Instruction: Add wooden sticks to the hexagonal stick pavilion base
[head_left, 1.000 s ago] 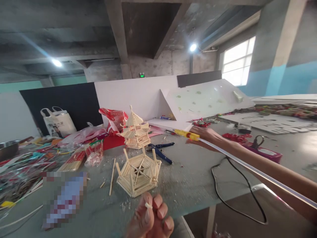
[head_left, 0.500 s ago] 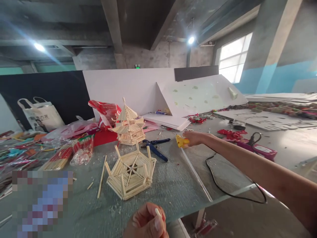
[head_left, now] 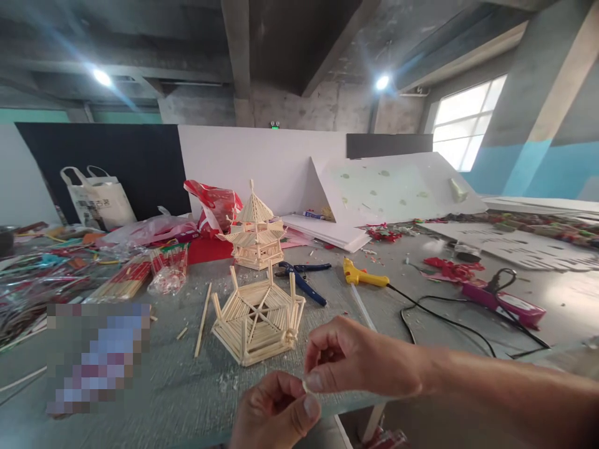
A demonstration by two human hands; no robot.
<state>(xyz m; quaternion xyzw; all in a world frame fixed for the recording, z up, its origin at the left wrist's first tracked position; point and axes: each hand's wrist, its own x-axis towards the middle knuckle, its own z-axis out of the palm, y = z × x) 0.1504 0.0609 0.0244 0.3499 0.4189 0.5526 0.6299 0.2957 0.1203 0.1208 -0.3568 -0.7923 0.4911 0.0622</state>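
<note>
At the table's front edge my left hand pinches a short piece of wooden stick between thumb and forefinger. My right hand meets it there, its thumb and fingertips closed at the same piece, most of which is hidden. Just beyond lies a hexagonal stick frame with short posts standing at its corners. Behind it stands a small pagoda built of sticks. A yellow glue gun rests on the table, a clear glue stick below its rear end. The blue-handled cutting tool lies beside the frame.
To the left are a loose stick, bundled sticks in packaging and a blurred-out patch. The glue gun's black cord loops right, near a purple box-like item. White boards and a red bag sit farther back.
My right hand has let go of the glue gun, now lying on the table, and come back to my left hand at the stick piece. The view has turned slightly left.
</note>
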